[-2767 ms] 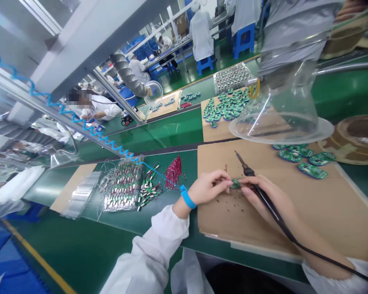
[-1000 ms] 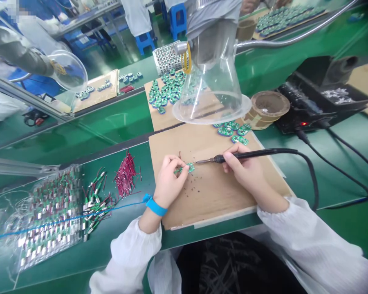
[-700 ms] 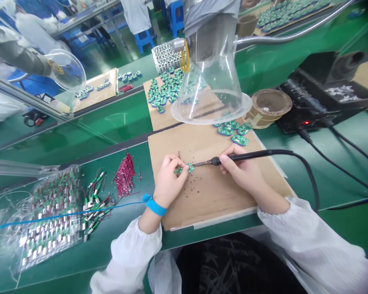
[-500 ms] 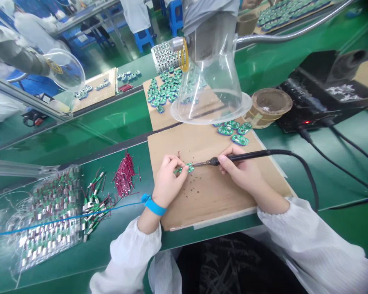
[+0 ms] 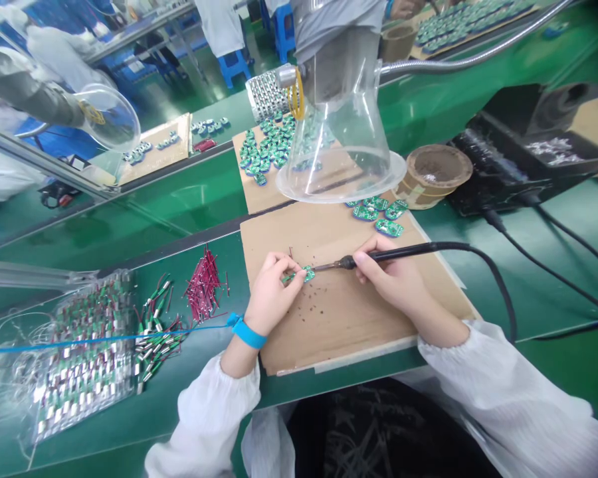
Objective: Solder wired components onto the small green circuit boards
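Pinching circuit board (image 5: 306,273) by its edges in left hand (image 5: 272,292), down on cardboard sheet (image 5: 353,318). Clasping soldering iron (image 5: 379,255) pen-style in right hand (image 5: 393,275), tip meeting board. Judging board light, stiff, heat-fragile: edge grip only.

We've got a small green board (image 5: 307,273), roughly oval, pinched in our left hand (image 5: 272,292) low over the cardboard (image 5: 339,318). The iron (image 5: 389,254) has a black handle and a thin metal tip. Our right hand (image 5: 393,279) grips it pen-style, near level, tip pointing left at the board's right edge. Its black cord loops off right.
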`<state>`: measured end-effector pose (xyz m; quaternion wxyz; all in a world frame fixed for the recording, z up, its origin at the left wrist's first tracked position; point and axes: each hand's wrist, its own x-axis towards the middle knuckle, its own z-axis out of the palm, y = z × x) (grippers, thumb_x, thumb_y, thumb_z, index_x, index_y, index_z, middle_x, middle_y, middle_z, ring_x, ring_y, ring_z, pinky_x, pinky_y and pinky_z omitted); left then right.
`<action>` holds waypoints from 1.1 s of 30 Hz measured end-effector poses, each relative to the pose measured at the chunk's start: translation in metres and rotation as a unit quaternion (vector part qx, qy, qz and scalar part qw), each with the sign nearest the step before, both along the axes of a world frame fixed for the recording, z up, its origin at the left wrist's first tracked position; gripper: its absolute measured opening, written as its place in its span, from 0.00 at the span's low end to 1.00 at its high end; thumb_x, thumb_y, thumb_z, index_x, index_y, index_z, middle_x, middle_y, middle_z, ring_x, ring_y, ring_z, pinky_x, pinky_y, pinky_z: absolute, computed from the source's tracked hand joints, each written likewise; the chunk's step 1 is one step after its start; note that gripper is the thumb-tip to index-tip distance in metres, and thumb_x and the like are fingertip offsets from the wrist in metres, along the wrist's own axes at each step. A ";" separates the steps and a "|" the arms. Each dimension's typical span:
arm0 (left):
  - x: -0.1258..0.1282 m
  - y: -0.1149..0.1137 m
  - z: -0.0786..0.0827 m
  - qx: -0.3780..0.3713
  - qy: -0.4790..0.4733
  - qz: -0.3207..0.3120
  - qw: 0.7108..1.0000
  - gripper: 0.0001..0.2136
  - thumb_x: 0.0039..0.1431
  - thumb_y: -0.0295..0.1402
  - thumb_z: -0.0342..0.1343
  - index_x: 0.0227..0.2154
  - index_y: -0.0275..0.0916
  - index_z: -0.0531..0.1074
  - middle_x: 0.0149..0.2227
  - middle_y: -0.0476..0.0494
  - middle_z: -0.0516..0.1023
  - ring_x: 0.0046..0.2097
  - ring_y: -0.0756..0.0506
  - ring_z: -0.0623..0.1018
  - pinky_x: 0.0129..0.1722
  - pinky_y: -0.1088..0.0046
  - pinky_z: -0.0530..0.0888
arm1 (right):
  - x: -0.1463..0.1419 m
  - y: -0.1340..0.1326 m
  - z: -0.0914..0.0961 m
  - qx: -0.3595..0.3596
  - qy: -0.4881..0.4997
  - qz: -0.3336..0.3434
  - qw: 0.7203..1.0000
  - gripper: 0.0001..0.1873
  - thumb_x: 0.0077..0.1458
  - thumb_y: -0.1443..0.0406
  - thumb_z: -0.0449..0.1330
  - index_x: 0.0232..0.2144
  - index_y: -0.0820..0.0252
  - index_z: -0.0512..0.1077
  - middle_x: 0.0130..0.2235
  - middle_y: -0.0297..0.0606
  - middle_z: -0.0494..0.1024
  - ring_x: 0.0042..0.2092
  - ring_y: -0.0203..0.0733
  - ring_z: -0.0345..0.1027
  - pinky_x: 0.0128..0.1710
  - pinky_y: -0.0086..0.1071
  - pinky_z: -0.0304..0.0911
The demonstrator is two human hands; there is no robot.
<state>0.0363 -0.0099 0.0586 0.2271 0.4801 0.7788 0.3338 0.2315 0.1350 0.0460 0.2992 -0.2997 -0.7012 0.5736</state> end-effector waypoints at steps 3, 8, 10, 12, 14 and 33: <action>-0.001 0.001 0.001 -0.006 -0.004 -0.003 1.000 0.04 0.65 0.31 0.59 0.33 0.40 0.74 0.43 0.46 0.71 0.40 0.47 0.72 0.46 0.68 0.71 | 0.000 0.000 0.000 0.004 -0.003 -0.002 1.000 0.19 0.65 0.48 0.61 0.30 0.54 0.68 0.22 0.31 0.73 0.24 0.37 0.67 0.26 0.32 0.64; -0.004 0.002 0.000 -0.010 -0.011 -0.006 1.000 0.05 0.65 0.32 0.60 0.33 0.40 0.74 0.43 0.46 0.71 0.40 0.47 0.72 0.46 0.68 0.71 | 0.000 0.000 -0.002 0.007 0.002 -0.001 1.000 0.18 0.65 0.49 0.61 0.31 0.54 0.68 0.23 0.31 0.73 0.24 0.37 0.67 0.26 0.31 0.63; -0.005 0.001 0.000 -0.012 -0.010 -0.006 1.000 0.05 0.65 0.32 0.60 0.33 0.40 0.74 0.43 0.46 0.71 0.40 0.47 0.72 0.46 0.68 0.71 | 0.000 0.001 -0.003 0.006 0.000 0.002 1.000 0.18 0.65 0.49 0.61 0.31 0.54 0.68 0.23 0.30 0.73 0.24 0.37 0.67 0.26 0.31 0.63; -0.005 0.001 0.000 -0.015 -0.008 -0.006 1.000 0.05 0.65 0.32 0.60 0.32 0.40 0.74 0.42 0.46 0.71 0.40 0.47 0.72 0.45 0.68 0.70 | 0.001 0.001 -0.004 0.006 -0.003 0.002 1.000 0.18 0.66 0.49 0.60 0.31 0.55 0.68 0.23 0.30 0.73 0.24 0.37 0.67 0.26 0.31 0.63; -0.004 0.001 0.001 -0.018 -0.007 -0.006 1.000 0.05 0.65 0.32 0.60 0.32 0.40 0.74 0.42 0.46 0.72 0.40 0.47 0.72 0.45 0.68 0.70 | 0.001 0.001 -0.005 0.006 -0.005 0.000 1.000 0.18 0.66 0.49 0.60 0.31 0.55 0.68 0.23 0.30 0.72 0.24 0.37 0.67 0.26 0.31 0.63; -0.004 0.003 0.002 -0.018 0.001 -0.004 1.000 0.05 0.64 0.32 0.60 0.32 0.40 0.74 0.41 0.46 0.73 0.40 0.47 0.73 0.44 0.67 0.70 | 0.001 0.000 0.001 -0.016 0.024 -0.027 0.999 0.19 0.65 0.49 0.61 0.29 0.54 0.67 0.21 0.30 0.71 0.23 0.37 0.65 0.27 0.33 0.62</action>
